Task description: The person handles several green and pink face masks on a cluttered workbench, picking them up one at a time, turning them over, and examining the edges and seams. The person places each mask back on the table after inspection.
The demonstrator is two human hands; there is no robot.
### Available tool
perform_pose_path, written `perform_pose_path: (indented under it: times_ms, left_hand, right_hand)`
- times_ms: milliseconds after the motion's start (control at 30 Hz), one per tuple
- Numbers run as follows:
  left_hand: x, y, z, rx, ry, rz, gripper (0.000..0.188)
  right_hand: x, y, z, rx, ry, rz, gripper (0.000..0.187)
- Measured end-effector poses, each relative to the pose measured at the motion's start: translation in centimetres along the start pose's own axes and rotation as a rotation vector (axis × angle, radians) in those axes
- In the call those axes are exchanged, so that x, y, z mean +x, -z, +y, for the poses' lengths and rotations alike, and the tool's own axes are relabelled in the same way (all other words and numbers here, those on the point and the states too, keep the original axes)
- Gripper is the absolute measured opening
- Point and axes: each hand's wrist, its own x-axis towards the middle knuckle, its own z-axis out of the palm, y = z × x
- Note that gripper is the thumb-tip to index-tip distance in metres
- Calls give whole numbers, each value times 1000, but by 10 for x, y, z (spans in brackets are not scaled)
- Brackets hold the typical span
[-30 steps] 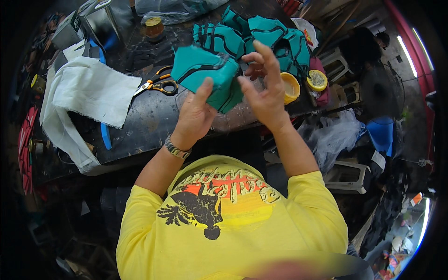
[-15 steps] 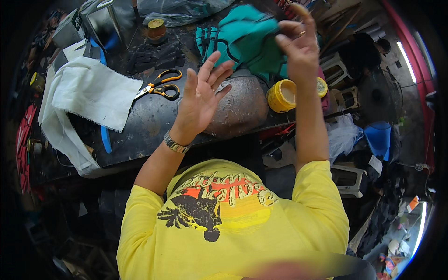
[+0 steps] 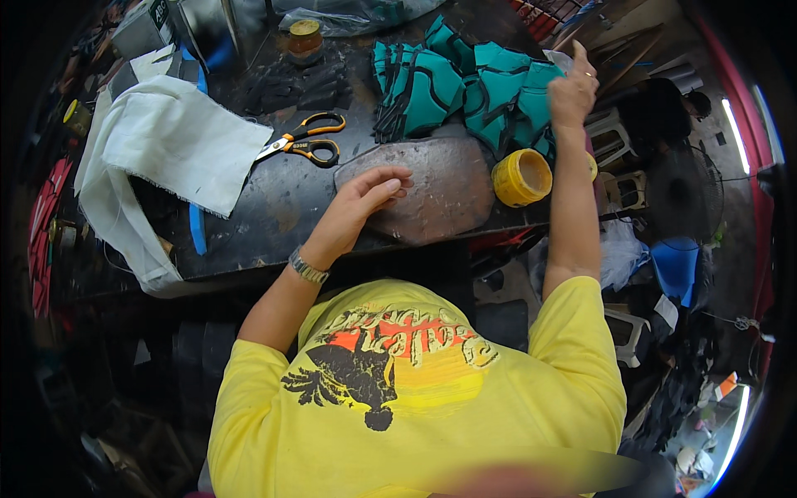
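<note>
Over the dark worn slab [image 3: 436,195] at the table's front hovers my left hand [image 3: 365,203], fingers loosely bent, thumb apart, nothing in it. My right hand [image 3: 573,95] reaches far out at the upper right, its index finger stretched away from me. A small pale flat piece [image 3: 560,61] shows beside that finger; whether I touch it is unclear. Just left of this hand lie several teal pieces with black trim [image 3: 502,87], heaped and overlapping. An open yellow tub [image 3: 521,178] stands beside the slab, near my right forearm.
Scissors with orange and black handles [image 3: 311,141] rest partly spread, their tips by the white cloth [image 3: 178,141]. Black strips [image 3: 303,87] and a small jar [image 3: 305,40] sit farther back. A blue strip [image 3: 197,228] pokes out under the cloth. Stools [image 3: 610,141] stand to the right.
The teal piece that was blurred beneath my right hand now lies on the heap. My right hand has moved farther right and away; my left hand has lowered and its fingers have curled.
</note>
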Motion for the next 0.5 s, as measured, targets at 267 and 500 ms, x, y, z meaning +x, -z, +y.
perform_pose_path:
  times_ms: [267, 500]
  left_hand:
    - [62, -12, 21, 166, -119, -15, 36]
    - [51, -23, -15, 202, 47, -145, 39]
  right_hand:
    - [-42, -28, -120, 522, 35, -393, 61]
    - [-41, -63, -113, 663, 27, -424, 59]
